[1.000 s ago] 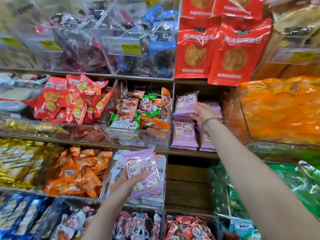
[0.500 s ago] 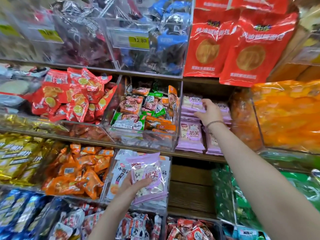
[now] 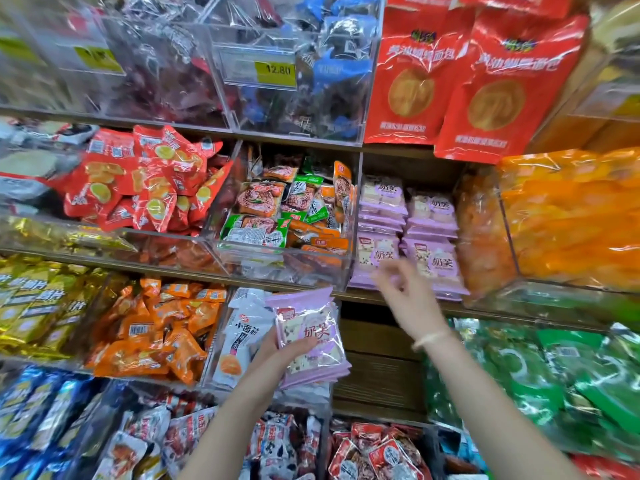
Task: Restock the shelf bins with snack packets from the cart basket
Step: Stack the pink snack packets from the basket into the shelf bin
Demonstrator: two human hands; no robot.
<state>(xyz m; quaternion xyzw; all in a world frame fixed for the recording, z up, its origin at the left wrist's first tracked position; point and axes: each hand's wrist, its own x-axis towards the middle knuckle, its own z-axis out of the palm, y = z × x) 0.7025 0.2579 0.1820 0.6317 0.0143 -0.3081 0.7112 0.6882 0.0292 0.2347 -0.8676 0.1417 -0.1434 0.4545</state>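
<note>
My left hand (image 3: 282, 344) grips a stack of pale purple snack packets (image 3: 311, 341), held upright in front of the lower shelf. On the middle shelf, more purple packets (image 3: 408, 233) lie in two stacked rows between clear bins. My right hand (image 3: 410, 294) hangs in the air just below and in front of those stacks. It is blurred, its fingers are loosely spread, and it holds nothing. A thin band sits on that wrist. The cart basket is out of view.
Left of the purple stacks stands a clear bin (image 3: 284, 261) of green and orange packets, then red packets (image 3: 145, 181). A bin of orange snacks (image 3: 571, 220) is on the right, with large red bags (image 3: 478, 81) above. Orange, white, blue and green packets fill the lower shelves.
My right hand has let go of the purple packets on the middle shelf and drawn back down and toward me. My left hand has kept its stack at about the same place.
</note>
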